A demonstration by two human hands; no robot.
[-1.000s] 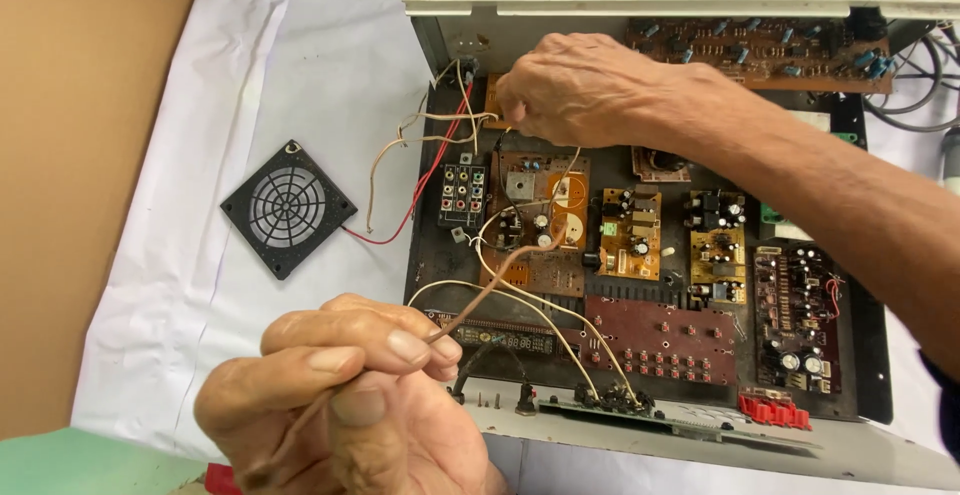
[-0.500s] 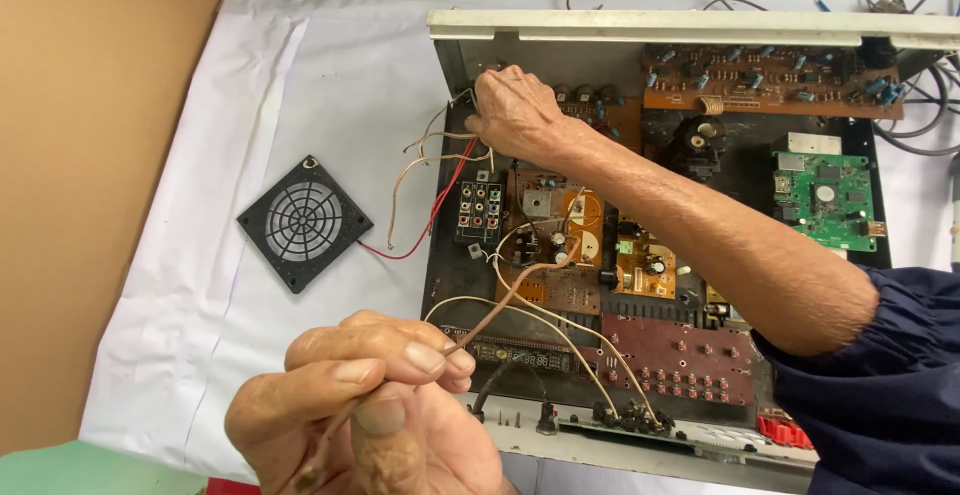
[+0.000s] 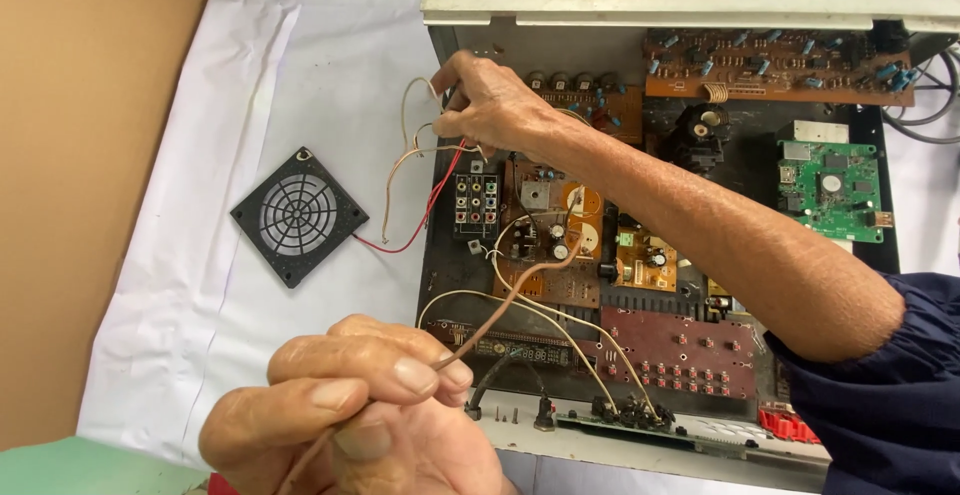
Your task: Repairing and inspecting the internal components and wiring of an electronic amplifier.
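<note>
The left hand (image 3: 350, 415) pinches a brown wire (image 3: 520, 290) between thumb and fingers, drawing it up and away from the chassis (image 3: 440, 285) so its run across the boards stays traceable. The right hand (image 3: 495, 105) is closed on thin cream wires (image 3: 415, 140) at the chassis's far left corner. The brown wire's free end lies in the left grip, and its length slopes away towards the orange board (image 3: 560, 225) beyond that hand.

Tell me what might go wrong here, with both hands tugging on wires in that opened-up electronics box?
The left hand pinches a brown wire that runs taut to the circuit boards; a harder pull might tear it loose. The right hand grips thin pale wires at the chassis edge, which could snap or chafe on the metal. The right forearm hangs over exposed parts and might knock them.
</note>
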